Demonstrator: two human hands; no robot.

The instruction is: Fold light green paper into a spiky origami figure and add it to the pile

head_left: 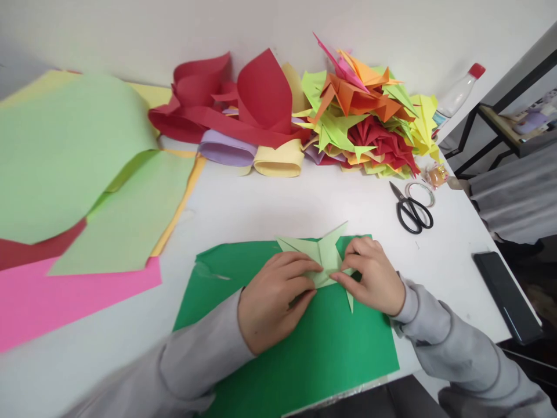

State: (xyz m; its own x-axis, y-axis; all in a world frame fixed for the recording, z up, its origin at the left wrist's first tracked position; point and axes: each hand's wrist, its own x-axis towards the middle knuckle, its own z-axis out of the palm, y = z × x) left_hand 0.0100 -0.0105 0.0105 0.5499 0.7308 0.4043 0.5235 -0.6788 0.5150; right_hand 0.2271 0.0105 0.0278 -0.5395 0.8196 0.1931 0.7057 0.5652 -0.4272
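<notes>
A light green folded paper figure [324,252] with pointed flaps lies on a dark green sheet [322,348] near the table's front edge. My left hand [274,299] presses on its left side, fingers curled over the fold. My right hand [376,281] pinches its right side. Both hands grip the same piece and partly hide its lower half; one thin point sticks out below, between the hands.
Loose light green, yellow, pink and red sheets [87,174] lie at the left. Curled red paper [243,104] and a pile of folded paper figures [365,116] line the wall. Black scissors [411,212], a tape roll [421,193], a bottle [461,90] and a phone [507,296] sit at the right.
</notes>
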